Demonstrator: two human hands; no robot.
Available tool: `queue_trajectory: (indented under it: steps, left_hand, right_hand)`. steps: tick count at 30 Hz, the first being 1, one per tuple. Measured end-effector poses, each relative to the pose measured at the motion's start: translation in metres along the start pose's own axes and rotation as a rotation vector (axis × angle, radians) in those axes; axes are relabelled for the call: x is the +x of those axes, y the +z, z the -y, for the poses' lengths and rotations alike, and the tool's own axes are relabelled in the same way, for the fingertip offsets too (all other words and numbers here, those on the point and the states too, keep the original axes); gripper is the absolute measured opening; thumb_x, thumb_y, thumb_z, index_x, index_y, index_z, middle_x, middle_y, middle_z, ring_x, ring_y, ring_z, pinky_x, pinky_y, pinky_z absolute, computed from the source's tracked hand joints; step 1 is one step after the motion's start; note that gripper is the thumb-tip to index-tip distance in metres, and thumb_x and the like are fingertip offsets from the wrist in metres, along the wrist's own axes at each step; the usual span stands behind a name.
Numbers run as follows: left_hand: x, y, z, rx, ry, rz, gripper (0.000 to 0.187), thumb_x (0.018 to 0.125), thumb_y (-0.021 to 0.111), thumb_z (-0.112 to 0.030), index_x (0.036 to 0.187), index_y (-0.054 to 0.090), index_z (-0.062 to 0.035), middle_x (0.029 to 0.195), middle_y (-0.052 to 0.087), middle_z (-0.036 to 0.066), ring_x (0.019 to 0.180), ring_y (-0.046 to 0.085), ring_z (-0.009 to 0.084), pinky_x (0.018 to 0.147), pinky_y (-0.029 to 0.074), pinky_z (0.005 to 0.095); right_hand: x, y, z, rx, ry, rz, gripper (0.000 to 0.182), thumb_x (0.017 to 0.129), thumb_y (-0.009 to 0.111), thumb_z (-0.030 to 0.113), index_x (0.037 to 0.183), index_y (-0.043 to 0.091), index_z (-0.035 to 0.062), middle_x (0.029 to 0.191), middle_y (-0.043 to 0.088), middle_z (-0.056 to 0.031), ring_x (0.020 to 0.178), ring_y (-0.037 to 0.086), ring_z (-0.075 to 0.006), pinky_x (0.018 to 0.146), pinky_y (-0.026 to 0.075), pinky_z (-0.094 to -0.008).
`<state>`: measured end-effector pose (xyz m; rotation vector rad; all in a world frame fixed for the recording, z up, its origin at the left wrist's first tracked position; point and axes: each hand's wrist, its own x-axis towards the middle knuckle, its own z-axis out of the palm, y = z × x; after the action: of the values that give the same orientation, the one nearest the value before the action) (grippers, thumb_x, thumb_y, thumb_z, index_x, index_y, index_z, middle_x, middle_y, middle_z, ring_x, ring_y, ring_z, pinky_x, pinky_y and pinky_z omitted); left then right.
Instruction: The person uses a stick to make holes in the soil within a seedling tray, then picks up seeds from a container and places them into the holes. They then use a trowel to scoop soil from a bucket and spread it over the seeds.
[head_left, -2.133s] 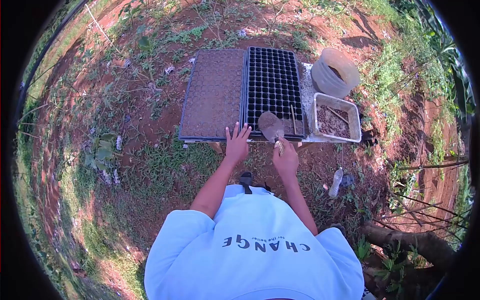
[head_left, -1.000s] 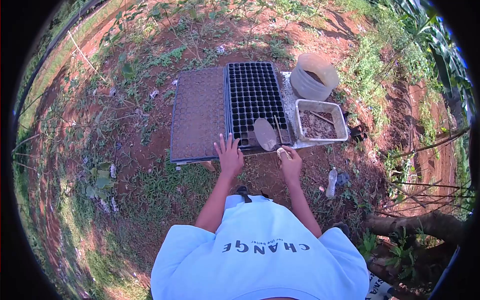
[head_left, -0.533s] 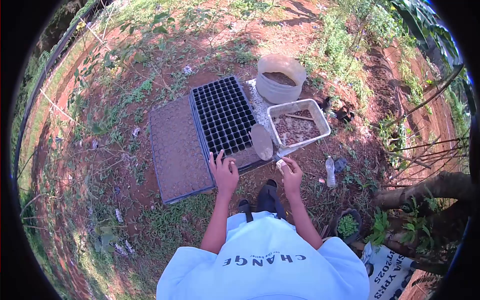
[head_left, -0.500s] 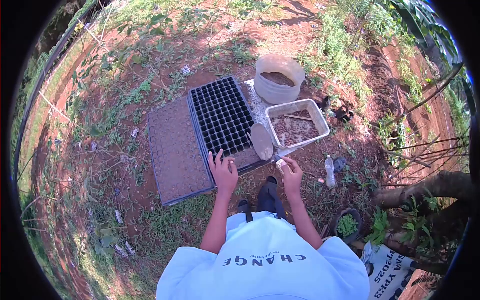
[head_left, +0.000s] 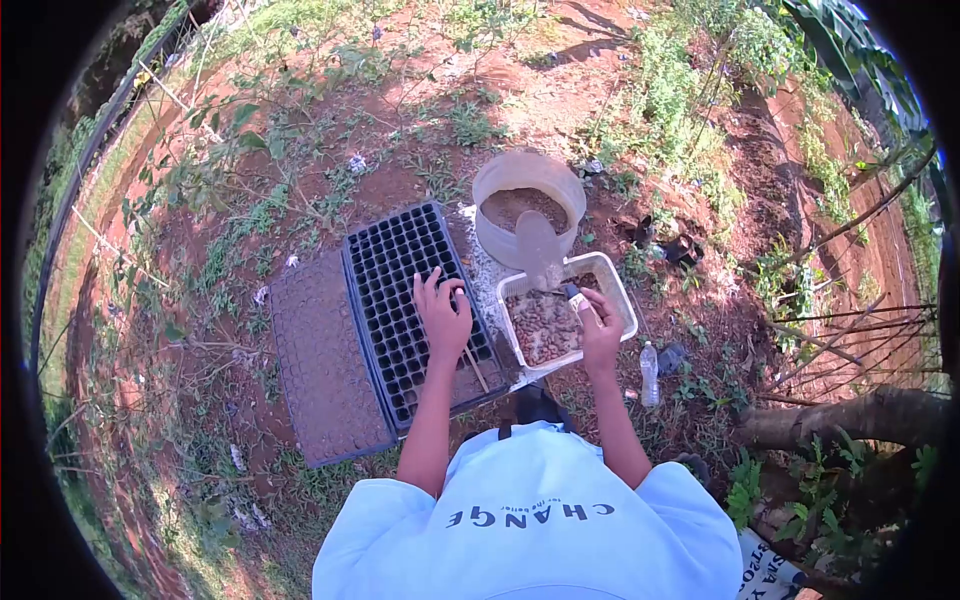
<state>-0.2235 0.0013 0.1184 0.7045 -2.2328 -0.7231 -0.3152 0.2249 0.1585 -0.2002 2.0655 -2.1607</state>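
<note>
My right hand [head_left: 600, 330] grips the handle of a trowel [head_left: 540, 245]. The trowel's flat, soil-coated blade points away from me, over the white basin [head_left: 628, 300] and the near rim of a round translucent tub [head_left: 495, 240]. Reddish-brown clumps and pale material lie in the basin; brown soil sits in the tub. My left hand [head_left: 443, 315], fingers apart, is over a black seedling tray [head_left: 400, 270] of small square cells. Most visible cells look dark inside. A thin stick [head_left: 476, 370] lies across the tray's near right part, beside my left wrist.
A soil-covered tray [head_left: 325, 360] lies left of the black one. A clear plastic bottle [head_left: 650, 375] stands right of the basin. Farther right are a thick branch [head_left: 850, 418] and a printed white sack [head_left: 765, 568]. Weeds and red earth surround the trays.
My right hand has carried the trowel from the black tray's near edge to above the basin and tub. My left hand has reached farther over the tray. The view has shifted.
</note>
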Motion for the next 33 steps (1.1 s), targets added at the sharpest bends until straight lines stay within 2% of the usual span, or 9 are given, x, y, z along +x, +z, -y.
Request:
queue_trajectory:
  steps: [6, 8, 10, 11, 15, 18, 25, 31, 33]
  left_hand:
    - [0.090, 0.053, -0.017, -0.021, 0.028, -0.038, 0.018, 0.085, 0.058, -0.012, 0.103, 0.062, -0.0098, 0.132, 0.048, 0.016, 0.133, 0.031, 0.0414, 0.111, 0.025, 0.0510]
    - [0.119, 0.074, -0.017, 0.018, 0.045, -0.001, 0.026, 0.084, 0.059, -0.013, 0.109, 0.059, -0.0078, 0.132, 0.047, 0.018, 0.133, 0.032, 0.0414, 0.111, 0.026, 0.0510]
    - [0.144, 0.102, -0.016, 0.028, 0.034, 0.017, 0.036, 0.086, 0.059, -0.017, 0.119, 0.053, -0.0037, 0.130, 0.047, 0.020, 0.130, 0.035, 0.0410, 0.112, 0.025, 0.0505]
    - [0.151, 0.114, -0.017, 0.067, -0.016, 0.054, 0.055, 0.085, 0.059, -0.020, 0.133, 0.040, -0.0011, 0.137, 0.042, 0.023, 0.133, 0.032, 0.0422, 0.112, 0.023, 0.0510]
    - [0.160, 0.144, -0.027, 0.202, -0.177, 0.171, 0.072, 0.086, 0.058, -0.025, 0.146, 0.025, -0.0027, 0.149, 0.028, 0.024, 0.139, 0.024, 0.0422, 0.113, 0.023, 0.0501]
    - [0.155, 0.146, -0.032, 0.408, -0.144, 0.187, 0.074, 0.082, 0.059, -0.021, 0.146, 0.026, -0.0029, 0.149, 0.028, 0.023, 0.140, 0.023, 0.0406, 0.112, 0.024, 0.0501]
    - [0.157, 0.148, -0.027, 0.374, -0.161, 0.117, 0.073, 0.081, 0.060, -0.020, 0.144, 0.028, -0.0013, 0.149, 0.029, 0.021, 0.140, 0.026, 0.0374, 0.112, 0.026, 0.0494]
    - [0.153, 0.146, -0.030, 0.389, -0.140, 0.129, 0.068, 0.080, 0.061, -0.021, 0.140, 0.036, -0.0019, 0.148, 0.030, 0.022, 0.138, 0.028, 0.0390, 0.110, 0.028, 0.0499]
    - [0.153, 0.147, -0.028, 0.370, -0.125, 0.123, 0.064, 0.079, 0.061, -0.022, 0.137, 0.040, -0.0020, 0.147, 0.032, 0.023, 0.137, 0.030, 0.0396, 0.109, 0.030, 0.0504]
  right_hand:
    - [0.085, -0.003, 0.032, -0.189, -0.091, 0.035, 0.025, 0.090, 0.062, 0.009, 0.113, 0.063, 0.0001, 0.098, 0.067, -0.0063, 0.089, 0.062, -0.0122, 0.078, 0.049, -0.0274]
    - [0.111, -0.001, 0.036, -0.291, -0.186, 0.002, 0.026, 0.088, 0.064, 0.014, 0.112, 0.065, 0.0042, 0.095, 0.071, -0.0105, 0.088, 0.067, -0.0168, 0.077, 0.051, -0.0311]
    - [0.135, 0.001, 0.046, -0.593, -0.303, 0.036, 0.028, 0.085, 0.067, 0.020, 0.111, 0.067, 0.0093, 0.094, 0.071, -0.0159, 0.087, 0.070, -0.0268, 0.077, 0.052, -0.0364]
    - [0.147, 0.004, 0.052, -0.669, -0.344, 0.060, 0.028, 0.084, 0.067, 0.026, 0.108, 0.067, 0.0128, 0.092, 0.069, -0.0174, 0.086, 0.068, -0.0345, 0.076, 0.053, -0.0418]
    - [0.188, 0.018, 0.061, -0.966, -0.342, 0.231, 0.025, 0.084, 0.065, 0.030, 0.102, 0.067, 0.0124, 0.084, 0.070, -0.0143, 0.079, 0.067, -0.0345, 0.070, 0.053, -0.0446]
    - [0.216, 0.032, 0.054, -1.142, -0.347, 0.348, 0.025, 0.083, 0.065, 0.031, 0.099, 0.067, 0.0116, 0.079, 0.069, -0.0150, 0.075, 0.068, -0.0334, 0.068, 0.053, -0.0444]
    - [0.253, 0.063, 0.001, -1.238, -0.445, 0.467, 0.026, 0.083, 0.063, 0.033, 0.096, 0.067, 0.0098, 0.071, 0.067, -0.0162, 0.072, 0.067, -0.0344, 0.065, 0.053, -0.0450]
    - [0.250, 0.078, -0.028, -1.167, -0.375, 0.481, 0.027, 0.082, 0.065, 0.032, 0.093, 0.067, 0.0066, 0.075, 0.068, -0.0180, 0.073, 0.068, -0.0361, 0.066, 0.054, -0.0462]
    - [0.249, 0.084, -0.038, -1.112, -0.250, 0.452, 0.029, 0.081, 0.066, 0.032, 0.094, 0.067, 0.0057, 0.079, 0.068, -0.0201, 0.077, 0.068, -0.0365, 0.071, 0.055, -0.0466]
